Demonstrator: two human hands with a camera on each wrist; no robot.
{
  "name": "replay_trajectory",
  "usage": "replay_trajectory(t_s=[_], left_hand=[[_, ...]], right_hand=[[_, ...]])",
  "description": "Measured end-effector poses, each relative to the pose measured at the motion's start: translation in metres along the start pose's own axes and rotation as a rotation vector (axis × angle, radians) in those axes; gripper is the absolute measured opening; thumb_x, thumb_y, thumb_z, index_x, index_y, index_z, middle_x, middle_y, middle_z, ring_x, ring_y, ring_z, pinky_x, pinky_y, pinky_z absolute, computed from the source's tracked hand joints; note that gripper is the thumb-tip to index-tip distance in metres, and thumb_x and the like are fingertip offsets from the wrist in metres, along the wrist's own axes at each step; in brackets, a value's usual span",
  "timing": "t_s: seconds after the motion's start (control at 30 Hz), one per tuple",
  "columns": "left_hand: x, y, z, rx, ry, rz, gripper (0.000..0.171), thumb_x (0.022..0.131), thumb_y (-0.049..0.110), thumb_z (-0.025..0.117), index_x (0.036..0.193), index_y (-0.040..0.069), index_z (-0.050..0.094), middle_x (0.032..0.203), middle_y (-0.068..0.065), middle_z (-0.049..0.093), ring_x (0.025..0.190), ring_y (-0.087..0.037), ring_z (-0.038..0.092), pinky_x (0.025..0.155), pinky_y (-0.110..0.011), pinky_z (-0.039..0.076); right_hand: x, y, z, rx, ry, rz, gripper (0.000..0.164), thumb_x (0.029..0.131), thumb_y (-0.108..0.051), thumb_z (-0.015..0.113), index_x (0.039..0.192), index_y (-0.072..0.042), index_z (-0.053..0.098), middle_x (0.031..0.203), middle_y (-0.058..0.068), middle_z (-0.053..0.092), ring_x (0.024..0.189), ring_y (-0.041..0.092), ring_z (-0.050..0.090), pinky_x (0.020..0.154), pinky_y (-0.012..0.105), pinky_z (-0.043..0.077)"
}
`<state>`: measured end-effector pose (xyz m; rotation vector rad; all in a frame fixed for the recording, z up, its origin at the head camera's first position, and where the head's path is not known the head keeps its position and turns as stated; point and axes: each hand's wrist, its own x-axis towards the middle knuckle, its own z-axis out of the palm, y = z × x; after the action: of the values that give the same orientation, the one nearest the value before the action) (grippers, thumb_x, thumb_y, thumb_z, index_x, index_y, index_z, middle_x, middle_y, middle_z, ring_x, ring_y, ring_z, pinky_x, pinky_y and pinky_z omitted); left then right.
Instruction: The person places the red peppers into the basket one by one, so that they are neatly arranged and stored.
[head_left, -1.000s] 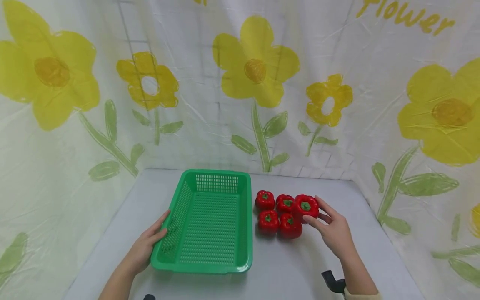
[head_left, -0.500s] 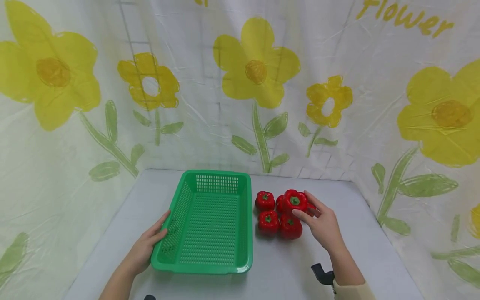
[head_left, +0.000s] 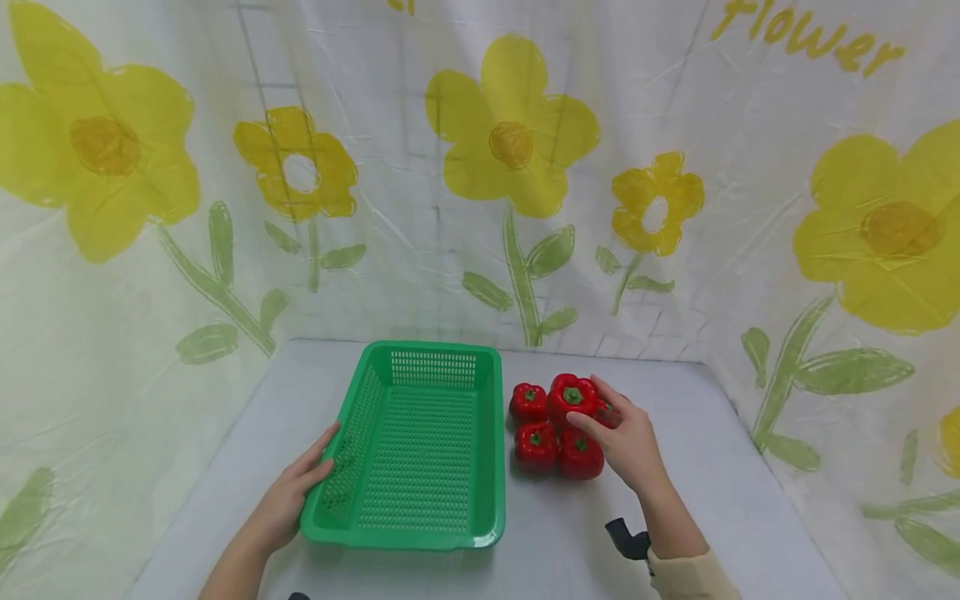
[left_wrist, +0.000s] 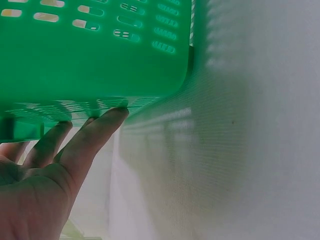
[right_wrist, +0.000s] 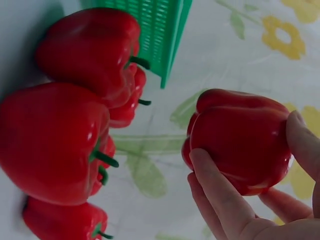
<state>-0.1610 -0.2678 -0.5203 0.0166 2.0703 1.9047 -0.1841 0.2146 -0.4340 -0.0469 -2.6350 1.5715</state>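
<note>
My right hand (head_left: 630, 446) holds a red bell pepper (head_left: 572, 398) between thumb and fingers, stem side up, above the other peppers. In the right wrist view the raised bell pepper (right_wrist: 240, 140) hangs apart from the pile. Below and around it sit several more red bell peppers (head_left: 536, 448) with green stems, one of them mostly hidden behind my hand. To their left stands a green plastic basket (head_left: 420, 467) with nothing in it. My left hand (head_left: 283, 500) rests against its left side, and in the left wrist view the fairly straight fingers (left_wrist: 95, 137) touch the outer wall.
A pale table (head_left: 570, 542) carries the basket and the peppers. Behind and at both sides hangs a white curtain (head_left: 405, 275) printed with yellow flowers. A dark wrist camera mount (head_left: 628, 540) sticks out beside my right wrist.
My right hand has moved left and slightly up with the held bell pepper, passing over the pile toward the basket. The left hand and the basket have stayed in place.
</note>
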Motion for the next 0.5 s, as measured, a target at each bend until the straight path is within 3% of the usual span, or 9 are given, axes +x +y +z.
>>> replay_trajectory(t_s=[0.5], left_hand=[[0.0,-0.001,-0.001,0.012,-0.001,0.002,0.06,0.109,0.037,0.04,0.163,0.031,0.015,0.171,-0.006,-0.003,0.155,-0.039,-0.009,0.121,-0.061,0.006]], right_hand=[[0.011,-0.018,0.025,0.024,-0.019,-0.026,0.079,0.085,-0.047,0.08,0.153,-0.027,0.046,0.152,0.008,0.05,0.13,0.036,0.058,0.092,0.045,0.059]])
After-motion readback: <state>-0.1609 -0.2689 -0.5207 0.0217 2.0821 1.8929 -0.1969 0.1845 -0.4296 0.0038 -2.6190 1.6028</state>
